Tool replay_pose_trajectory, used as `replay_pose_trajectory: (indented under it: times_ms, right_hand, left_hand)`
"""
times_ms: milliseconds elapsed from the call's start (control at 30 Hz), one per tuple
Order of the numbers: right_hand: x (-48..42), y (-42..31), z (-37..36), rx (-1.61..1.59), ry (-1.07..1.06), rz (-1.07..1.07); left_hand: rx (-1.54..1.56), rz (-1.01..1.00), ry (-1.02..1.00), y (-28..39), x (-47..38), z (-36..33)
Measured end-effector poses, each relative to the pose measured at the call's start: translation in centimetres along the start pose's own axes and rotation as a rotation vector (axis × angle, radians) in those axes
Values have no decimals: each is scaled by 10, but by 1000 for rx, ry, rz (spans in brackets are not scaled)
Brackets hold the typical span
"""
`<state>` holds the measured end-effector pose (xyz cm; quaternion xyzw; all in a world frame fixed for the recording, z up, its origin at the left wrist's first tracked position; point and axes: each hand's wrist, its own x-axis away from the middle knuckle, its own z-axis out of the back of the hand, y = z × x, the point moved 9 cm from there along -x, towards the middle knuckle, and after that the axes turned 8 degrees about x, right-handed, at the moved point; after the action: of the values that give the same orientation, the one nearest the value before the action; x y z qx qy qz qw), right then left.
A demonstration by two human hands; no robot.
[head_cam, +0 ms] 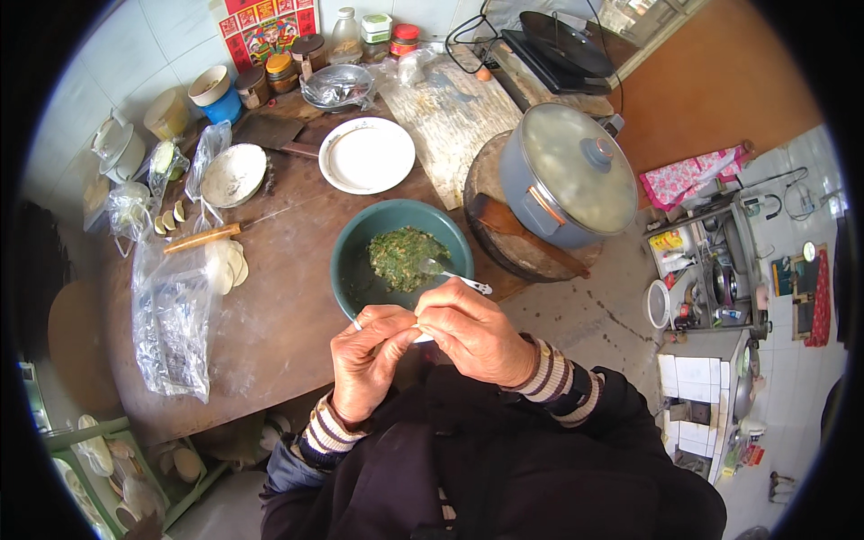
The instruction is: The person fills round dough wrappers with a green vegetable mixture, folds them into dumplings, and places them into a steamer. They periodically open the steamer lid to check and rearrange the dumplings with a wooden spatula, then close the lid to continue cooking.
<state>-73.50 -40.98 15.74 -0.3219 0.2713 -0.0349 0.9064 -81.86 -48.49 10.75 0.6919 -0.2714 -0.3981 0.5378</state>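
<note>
My left hand (370,361) and my right hand (476,331) meet at the fingertips, pinching a small piece of pale dough (424,337) that the fingers largely hide. They are at the near rim of a green basin (345,270). Inside it lies a mound of chopped green filling (403,253), with a metal spoon (466,280) resting in it and its handle over the right rim. To the left, a stack of round dough wrappers (236,266) lies beside a wooden rolling pin (201,238). Several small dough pieces (169,219) sit beyond the pin.
A white plate (366,155) is behind the basin. On the right, a lidded grey pot (563,175) and a wooden spatula (526,233) rest on a round board (486,169). A floury bowl (234,175), plastic bag (172,324) and cleaver (263,131) occupy the left.
</note>
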Motion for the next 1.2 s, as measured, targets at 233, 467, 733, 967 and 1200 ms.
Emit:
replay_pose_trajectory:
  times_ms: [233,467,733,967,1200]
  right_hand:
    - [-3,20,34,1,218,-159]
    - [4,19,15,-90,13,-186]
    - [5,16,5,-95,25,-202]
    - [7,15,4,-73,97,-154]
    - [5,19,6,-147,56,-205]
  left_hand:
    - [270,133,100,-12,-8,13]
    - [373,147,146,-15,-8,22]
    - [331,127,174,-15,-3,27]
    - [271,99,193,-12,0,28]
    - [248,108,212,-10,1,29]
